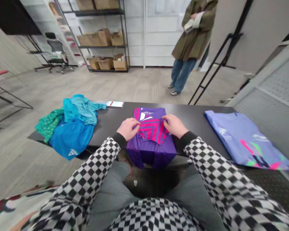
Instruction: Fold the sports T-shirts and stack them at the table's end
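A purple shirt [159,152] with pink stripes and white print lies partly folded on the black table in front of me, its lower part hanging over the near edge. At its left side my left hand [128,128] is closed, fingertips and thumb pinching the striped cloth. My right hand [175,126] pinches the right edge of the same striped part between thumb and forefinger. Both hands are at about the same height on the shirt, with the striped section lying between them.
Blue, teal and green garments [74,125] are heaped at the table's left end, beside a phone [115,104]. A lilac shirt [240,138] lies flat at the right, overhanging the edge. Beyond the black table [190,118] stand a person [194,38], a shelf with boxes and a black stand.
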`<state>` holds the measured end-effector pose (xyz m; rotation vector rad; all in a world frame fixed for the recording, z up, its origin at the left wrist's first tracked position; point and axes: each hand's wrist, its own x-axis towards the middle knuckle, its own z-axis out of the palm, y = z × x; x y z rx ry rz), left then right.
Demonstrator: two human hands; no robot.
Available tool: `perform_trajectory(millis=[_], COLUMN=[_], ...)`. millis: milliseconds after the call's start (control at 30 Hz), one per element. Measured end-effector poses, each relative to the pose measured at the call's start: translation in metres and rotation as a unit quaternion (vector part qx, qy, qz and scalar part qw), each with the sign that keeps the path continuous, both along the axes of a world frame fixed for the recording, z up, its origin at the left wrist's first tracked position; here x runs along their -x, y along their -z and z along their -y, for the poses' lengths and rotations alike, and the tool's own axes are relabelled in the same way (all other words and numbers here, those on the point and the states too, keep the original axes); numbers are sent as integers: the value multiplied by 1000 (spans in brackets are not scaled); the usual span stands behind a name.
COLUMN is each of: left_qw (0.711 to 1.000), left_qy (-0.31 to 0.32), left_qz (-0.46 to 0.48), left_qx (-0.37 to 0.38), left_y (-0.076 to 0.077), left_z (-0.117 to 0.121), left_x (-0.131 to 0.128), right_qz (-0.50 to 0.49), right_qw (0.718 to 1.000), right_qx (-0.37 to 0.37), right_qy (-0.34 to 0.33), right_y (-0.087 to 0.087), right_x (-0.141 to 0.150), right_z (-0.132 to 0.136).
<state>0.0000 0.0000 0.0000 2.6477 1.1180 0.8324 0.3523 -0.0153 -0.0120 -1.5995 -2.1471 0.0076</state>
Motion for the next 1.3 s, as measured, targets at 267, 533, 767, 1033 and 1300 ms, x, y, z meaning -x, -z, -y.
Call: perform_trajectory(millis=[267, 533, 767, 1033, 1300], left_qw=[992, 997, 998, 999, 999], left_qy=[-23, 18, 38, 19, 19], left_qz=[-108, -66, 38, -17, -10], left_qx=[67, 38, 23, 46, 45], left_y=[9, 17, 17, 33, 35], left_z=[-64, -115, -151, -157, -161], left_x=[-23, -83, -80, -74, -71], right_qz=[26, -16, -86, -58, -84], right_qw=[998, 999, 995, 998, 996], right_qx=[50, 45, -44, 6, 17], right_qy=[1, 0, -32, -38, 0], right_y=[-1, 9, 8, 18, 15], right_x=[-24, -95, -112, -129, -145], right_z=[-20, -50, -70, -88, -81])
